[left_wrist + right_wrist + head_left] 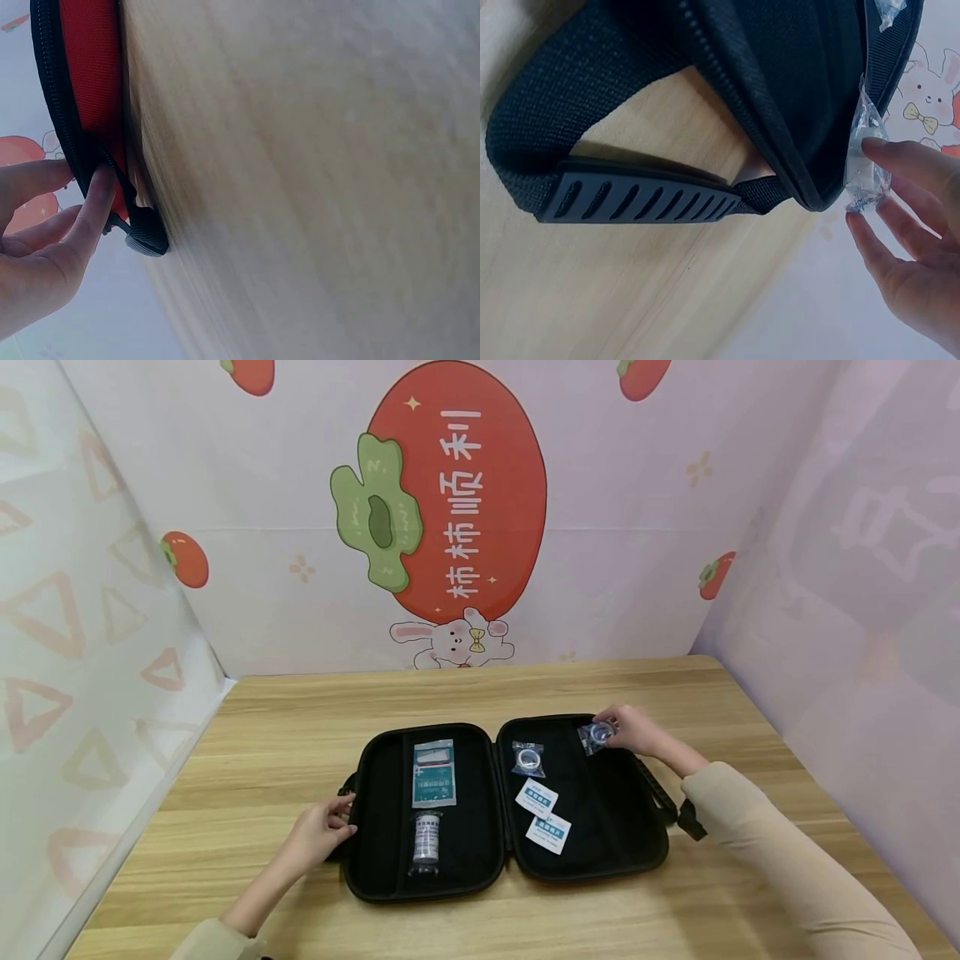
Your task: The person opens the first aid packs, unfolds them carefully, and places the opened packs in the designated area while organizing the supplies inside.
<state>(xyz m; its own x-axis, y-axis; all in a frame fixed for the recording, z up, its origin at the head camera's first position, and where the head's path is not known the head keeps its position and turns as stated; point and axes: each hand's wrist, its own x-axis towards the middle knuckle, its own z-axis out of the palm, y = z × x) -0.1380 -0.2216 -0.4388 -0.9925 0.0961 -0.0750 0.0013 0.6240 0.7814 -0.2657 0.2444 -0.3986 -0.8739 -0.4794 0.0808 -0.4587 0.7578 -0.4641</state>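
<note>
A black zip case (468,860) with a red outer side (94,67) lies unfolded on the table. At its left edge, my left hand (318,831) grips the rim, fingers beside the zipper pull (146,232). At the far right corner, my right hand (633,731) pinches a roll of tape (861,169) in clear plastic wrap. Another wrapped tape roll (528,762) lies in the right half, above two white-and-blue sachets (537,797). In the left half are a teal packet (434,774) and a wrapped white bandage roll (426,839).
A black carry handle (641,195) sticks out from the case's right side. The wooden table (315,718) extends around the case, with a printed cloth backdrop (615,602) behind and cloth walls on both sides.
</note>
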